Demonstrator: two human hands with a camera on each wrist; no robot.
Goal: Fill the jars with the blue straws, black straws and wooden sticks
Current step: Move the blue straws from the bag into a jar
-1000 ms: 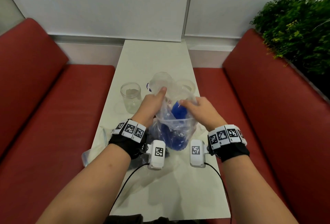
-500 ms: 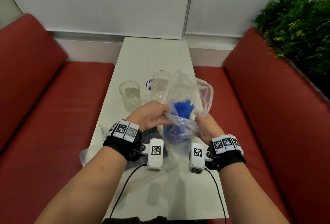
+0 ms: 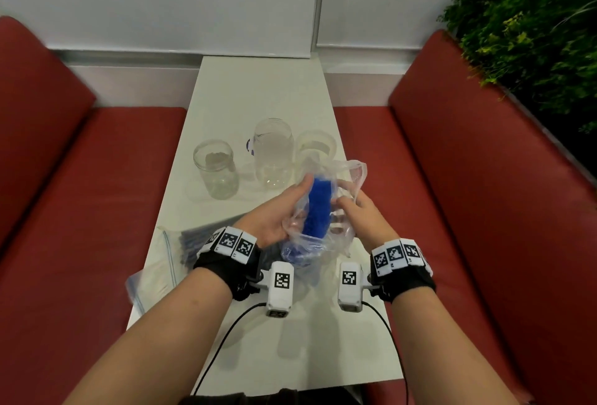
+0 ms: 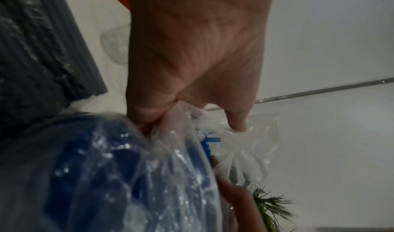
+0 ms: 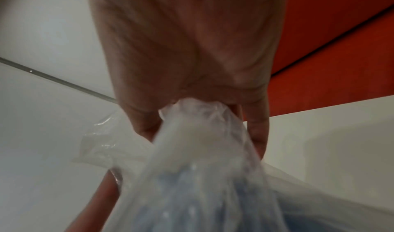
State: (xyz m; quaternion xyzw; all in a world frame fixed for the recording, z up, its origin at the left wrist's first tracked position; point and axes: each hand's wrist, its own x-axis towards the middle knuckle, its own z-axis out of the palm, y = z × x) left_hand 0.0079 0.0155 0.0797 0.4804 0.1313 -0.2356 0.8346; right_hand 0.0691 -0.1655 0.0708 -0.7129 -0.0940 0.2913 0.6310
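Note:
A bundle of blue straws (image 3: 318,207) sits in a clear plastic bag (image 3: 350,173) that I hold above the table between both hands. My left hand (image 3: 277,211) grips the bag's left side, its thumb along the straws; the left wrist view shows the blue straws (image 4: 95,168) under wrinkled plastic. My right hand (image 3: 358,214) pinches the bunched plastic (image 5: 198,117) on the right. Three clear glass jars stand behind: left jar (image 3: 215,169), tall middle jar (image 3: 274,152), right jar (image 3: 316,146). A zip bag of black straws (image 3: 193,240) lies at the table's left edge.
The narrow white table (image 3: 258,88) runs between two red benches (image 3: 80,211) and ends at a white wall. Green plants (image 3: 533,33) fill the upper right. Black cables (image 3: 226,340) trail from my wrist cameras over the near table.
Both hands tilted the bag and drew it back toward me, so the blue straws now lie slanted between them. The view shifted, and the three jars show unobstructed.

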